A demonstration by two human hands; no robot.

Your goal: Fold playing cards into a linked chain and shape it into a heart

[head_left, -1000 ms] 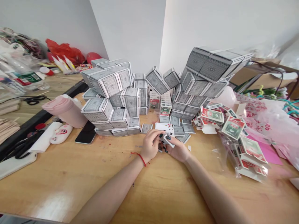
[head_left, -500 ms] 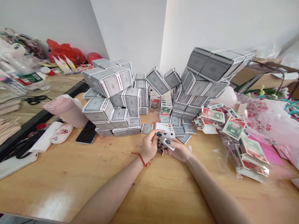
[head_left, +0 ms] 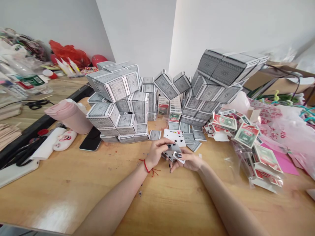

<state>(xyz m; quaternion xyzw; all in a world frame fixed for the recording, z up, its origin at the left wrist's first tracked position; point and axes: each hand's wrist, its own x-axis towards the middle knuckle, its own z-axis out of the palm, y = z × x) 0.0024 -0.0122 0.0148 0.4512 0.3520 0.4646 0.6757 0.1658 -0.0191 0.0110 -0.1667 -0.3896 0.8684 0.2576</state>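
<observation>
My left hand (head_left: 157, 153), with a red string bracelet at the wrist, is closed on the left side of some playing cards (head_left: 174, 150). My right hand (head_left: 188, 159) grips the same cards from the right, its thumb across a white card edge. How many cards lie between the fingers I cannot tell. Just beyond, face-up cards (head_left: 177, 136) lie on the table, and loose face-down cards (head_left: 193, 146) lie to their right. Behind stand stacked blocks made of grey-backed cards, a left stack (head_left: 118, 113) and a right stack (head_left: 209, 90), with a V-shaped piece (head_left: 169, 86) between them.
Opened card boxes (head_left: 246, 135) and clear plastic wrap lie at the right, near a pink sheet (head_left: 283, 160). At the left are a phone (head_left: 90, 139), a pink tumbler (head_left: 71, 116), a white roll (head_left: 48, 143) and black scissors (head_left: 31, 152). Plain walls rise behind.
My left hand's fingers have shifted over the cards and its wrist has moved slightly left. The cards in my hands are tilted flatter. The stacks have stayed put.
</observation>
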